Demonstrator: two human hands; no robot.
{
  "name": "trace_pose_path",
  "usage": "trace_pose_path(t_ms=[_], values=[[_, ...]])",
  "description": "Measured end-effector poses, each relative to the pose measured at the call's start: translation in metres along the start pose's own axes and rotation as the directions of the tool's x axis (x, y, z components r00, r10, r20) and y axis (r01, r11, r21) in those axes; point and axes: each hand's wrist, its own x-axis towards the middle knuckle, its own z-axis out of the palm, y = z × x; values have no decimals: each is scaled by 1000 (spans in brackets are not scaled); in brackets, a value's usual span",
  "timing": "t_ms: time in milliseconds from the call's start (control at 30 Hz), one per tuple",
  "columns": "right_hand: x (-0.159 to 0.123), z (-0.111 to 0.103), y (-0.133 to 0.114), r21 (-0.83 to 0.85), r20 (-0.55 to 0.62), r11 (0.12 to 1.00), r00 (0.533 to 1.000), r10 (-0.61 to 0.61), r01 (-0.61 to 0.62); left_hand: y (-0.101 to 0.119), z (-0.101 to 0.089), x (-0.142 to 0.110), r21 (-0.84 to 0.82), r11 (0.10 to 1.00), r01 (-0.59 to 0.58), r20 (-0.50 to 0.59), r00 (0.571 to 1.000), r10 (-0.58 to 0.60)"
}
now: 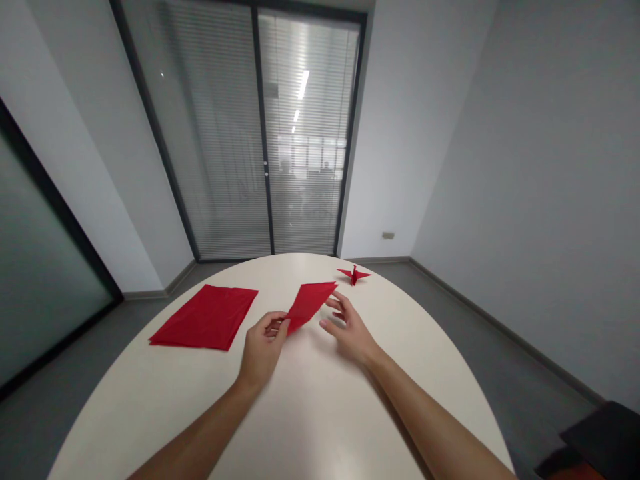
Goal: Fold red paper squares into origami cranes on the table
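A folded piece of red paper (311, 303) is tilted up over the middle of the table. Its lower left corner is pinched by my left hand (265, 343), the thumb on the near side. My right hand (350, 328) is just right of the paper with thumb and fingers apart; its fingertips come close to the paper's right edge, and I cannot tell if they touch it. Flat on the left lies a stack of red paper sheets (205, 318). A finished red paper crane (354, 275) with spread wings stands beyond my right hand.
The round white table (310, 427) curves away on both sides, its far edge just past the crane. Beyond it are glass panels with blinds (225, 147) and a wall socket (388, 235). A dark object (605, 440) is at the lower right, off the table.
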Motion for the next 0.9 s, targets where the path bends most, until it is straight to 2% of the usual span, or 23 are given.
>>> trace_pose_path(t_ms=[133,233,300,433,633,767,900], values=[[-2,12,-6,214,84,977,996,-15,-3,2,5,0,-197,975,104,63,994,-94],[-3,15,-9,398,129,915,991,22,-72,4,7,-1,-251,955,156,109,985,-132],[-3,14,-11,456,147,882,988,56,-118,6,6,-1,-269,949,166,111,984,-141],[-3,10,-14,454,142,880,986,83,-139,4,6,1,-281,940,193,111,979,-169],[-3,6,-11,350,162,922,980,112,-163,-7,7,3,-287,915,284,166,955,-244],[-2,3,-4,319,216,924,965,147,-212,-13,7,5,-283,929,238,159,967,-200],[-1,0,3,308,205,914,956,209,-266,-15,6,6,-233,951,204,151,974,-172]])
